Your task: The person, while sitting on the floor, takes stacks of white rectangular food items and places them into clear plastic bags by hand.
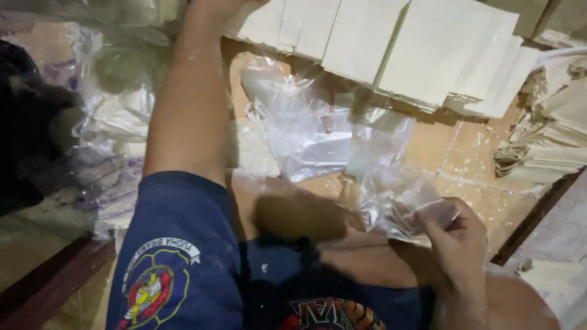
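My right hand [457, 237] pinches a corner of a crumpled clear plastic bag [397, 205] above my lap. My left arm stretches up the frame. My left hand [215, 8] is cut off by the top edge beside a row of flat off-white sheets [428, 49], so its fingers are hidden. More loose clear bags [312, 131] lie on the tan tiled floor [474, 156] between my arm and the sheets.
Plastic-wrapped packs [113, 131] pile up at the left. A ragged stack of off-white sheets [550, 143] sits at the right edge. Dark wooden strips run at the lower left [49, 287] and lower right [538, 214]. My dark blue clothing [183, 256] fills the bottom.
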